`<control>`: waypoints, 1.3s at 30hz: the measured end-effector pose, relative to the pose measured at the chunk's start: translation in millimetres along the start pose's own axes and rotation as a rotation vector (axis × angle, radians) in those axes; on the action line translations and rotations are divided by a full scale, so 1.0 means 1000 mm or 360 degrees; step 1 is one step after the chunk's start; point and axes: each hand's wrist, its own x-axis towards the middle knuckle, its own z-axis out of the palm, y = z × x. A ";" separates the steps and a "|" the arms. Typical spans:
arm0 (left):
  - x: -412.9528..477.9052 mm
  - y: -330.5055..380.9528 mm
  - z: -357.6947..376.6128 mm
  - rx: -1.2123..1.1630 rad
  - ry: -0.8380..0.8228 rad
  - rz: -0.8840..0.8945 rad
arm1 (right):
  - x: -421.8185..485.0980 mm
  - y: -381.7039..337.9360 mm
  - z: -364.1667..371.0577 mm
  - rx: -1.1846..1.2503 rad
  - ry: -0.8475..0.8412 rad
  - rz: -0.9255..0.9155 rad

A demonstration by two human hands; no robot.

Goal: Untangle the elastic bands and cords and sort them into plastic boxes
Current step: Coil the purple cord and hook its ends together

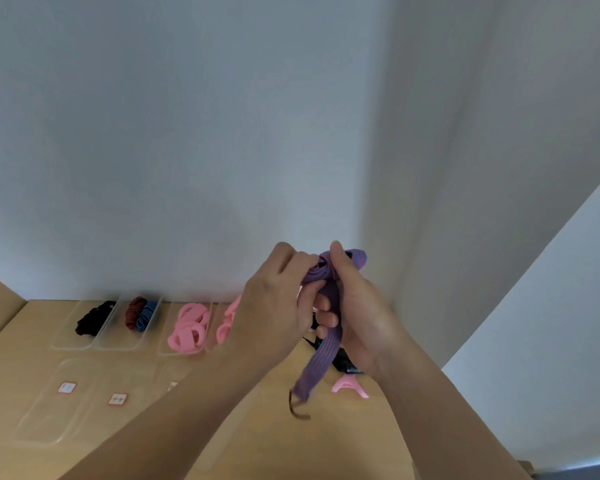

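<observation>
Just right of centre, low in the frame, both hands hold a striped band (321, 358) up above the table (264, 427). The left hand (274, 303) pinches the knot at the band's top, its fingers curled tight. The right hand (361, 320) presses its thumb on the knot, its fingers (326, 318) curled round the strip — the tail hangs loose below. Boxes (118, 341) at lower left hold black bands (92, 318), red and blue bands (141, 313) and pink rings (187, 329).
</observation>
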 end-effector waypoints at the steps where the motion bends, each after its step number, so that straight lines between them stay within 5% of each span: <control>1: -0.002 -0.001 0.001 0.0072 0.0020 0.0108 | -0.001 -0.001 0.000 0.0025 0.0001 0.0024; 5: -0.004 -0.011 -0.005 -0.0257 -0.0163 0.0041 | -0.003 -0.001 -0.007 0.0076 0.0001 0.0009; 10: 0.008 -0.006 -0.018 -0.1375 -0.0535 -0.1125 | -0.004 0.000 -0.011 0.0078 -0.0085 -0.0077; 17: 0.022 0.004 -0.027 -0.1575 -0.0618 -0.1424 | 0.000 0.008 -0.010 -0.0234 -0.0111 -0.0396; 23: 0.025 0.005 -0.035 -0.1338 -0.0887 -0.1280 | 0.003 0.014 -0.013 -0.0348 -0.0097 -0.0504; 30: 0.023 0.008 -0.025 -0.1209 -0.0835 -0.1232 | 0.009 0.020 -0.015 -0.0218 -0.0122 -0.0468; 39: 0.015 0.017 -0.006 -0.0661 -0.0345 -0.0784 | 0.016 0.019 -0.021 0.0091 -0.0181 -0.0379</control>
